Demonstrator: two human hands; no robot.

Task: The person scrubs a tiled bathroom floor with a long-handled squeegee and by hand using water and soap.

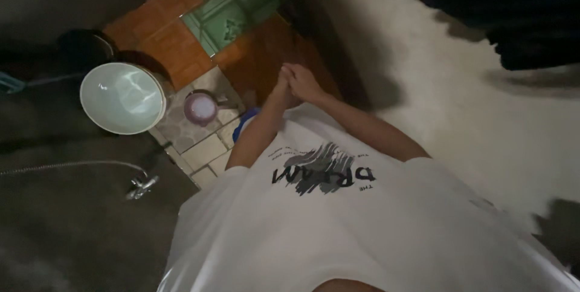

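Observation:
I look down my own white printed T-shirt in dim light. Both forearms reach forward and meet in front of my chest. My left hand and my right hand are pressed together, the right one lying over the left. Nothing shows between them. They hover above an orange-brown tiled floor. Closest to them on the floor is a small round purple cup, down to the left.
A pale green basin holding water stands at the left beside a dark bucket. A metal tap with a hose sticks out at lower left. Green patterned tiles lie farther off. Dark cloth hangs at upper right.

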